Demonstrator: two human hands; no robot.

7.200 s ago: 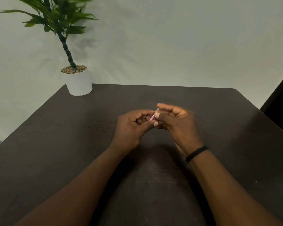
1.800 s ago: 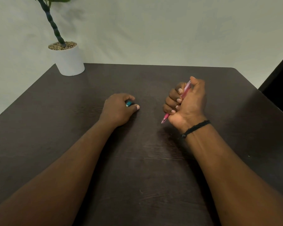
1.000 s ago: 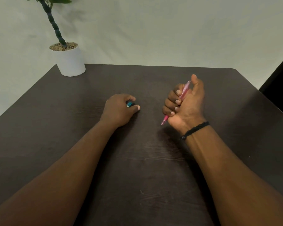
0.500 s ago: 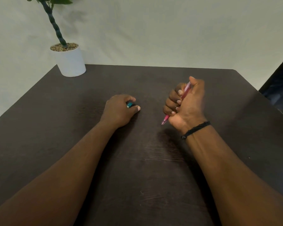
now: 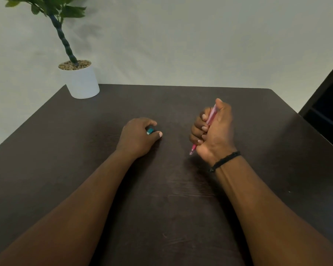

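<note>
My right hand (image 5: 213, 131) grips a pink pen (image 5: 211, 116) in a fist, thumb on its upper end, tip pointing down toward the dark table (image 5: 181, 198). A black band circles that wrist. My left hand (image 5: 137, 138) rests on the table to the left, fingers curled round a small teal object (image 5: 150, 130) of which only a corner shows between thumb and forefinger. The two hands are apart.
A white pot (image 5: 81, 81) with pebbles and a green plant (image 5: 52, 8) stands at the table's far left corner. A pale wall runs behind. A dark opening (image 5: 329, 112) lies past the table's right edge.
Half a second ago the hands held the same things in the same places. My thumb has stayed on the pen's top after lifting a second ago. The view has tilted up slightly.
</note>
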